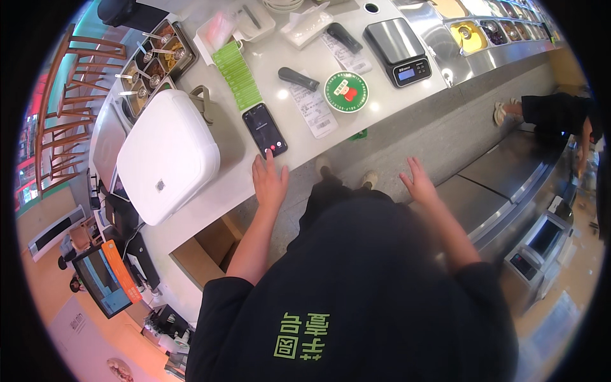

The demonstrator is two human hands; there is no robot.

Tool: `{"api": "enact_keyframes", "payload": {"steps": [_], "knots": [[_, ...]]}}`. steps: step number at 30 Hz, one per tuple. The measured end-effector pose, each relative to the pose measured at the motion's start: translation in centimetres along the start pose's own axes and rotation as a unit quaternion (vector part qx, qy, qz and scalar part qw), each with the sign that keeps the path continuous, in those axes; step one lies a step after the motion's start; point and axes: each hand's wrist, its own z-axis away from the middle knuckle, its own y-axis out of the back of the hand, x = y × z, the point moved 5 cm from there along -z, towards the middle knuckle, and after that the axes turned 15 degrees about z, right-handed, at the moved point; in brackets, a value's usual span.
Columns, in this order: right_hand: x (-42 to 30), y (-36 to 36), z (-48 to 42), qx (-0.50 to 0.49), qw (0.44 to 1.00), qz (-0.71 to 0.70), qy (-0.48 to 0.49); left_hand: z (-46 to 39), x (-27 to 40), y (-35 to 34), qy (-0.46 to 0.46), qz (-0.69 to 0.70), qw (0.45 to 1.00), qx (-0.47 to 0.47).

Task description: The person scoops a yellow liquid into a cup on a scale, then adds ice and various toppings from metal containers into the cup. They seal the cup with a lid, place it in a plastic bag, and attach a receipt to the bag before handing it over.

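My left hand [269,180] is at the counter's front edge, fingers apart, holding nothing. One of its fingertips overlaps the lower end of a black smartphone [261,128] with a lit screen; whether it presses the glass I cannot tell. My right hand [420,184] hangs over the floor with its fingers spread and nothing in it. Beyond the phone lie green printed packets [238,76] in an overlapping row. Right of the phone, a black clip-like holder [299,79] rests on a printed receipt [312,112]. A round green lidded tub [346,91] stands beside them.
A large white-lidded bin [167,157] stands at left, near metal topping pans with ladles [152,67]. A digital scale [398,50] is at the back right, a tissue pack [306,28] left of it. Another person [549,112] is at far right, by steel under-counter units [496,164].
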Motion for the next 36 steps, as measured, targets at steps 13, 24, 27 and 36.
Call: {"api": "enact_keyframes", "payload": {"steps": [13,24,27,36], "knots": [[9.2,-3.1,7.5,0.008,0.996,-0.047,-0.071,0.8,2.6,-1.0,-0.008,-0.039,0.998,0.043],[15.7,-9.1,12.0,0.074,0.952,-0.242,-0.174,-5.3,16.1,-26.1,-0.233,0.108,0.948,-0.186],[17.1,-13.3,12.7,0.059,0.918,-0.305,-0.248,-14.5,15.8,-33.9,-0.076,0.044,0.987,-0.135],[17.0,-21.7,13.9,0.095,0.883,-0.356,-0.292,-22.1,13.2,-40.5,-0.129,0.135,0.975,-0.122]]}}
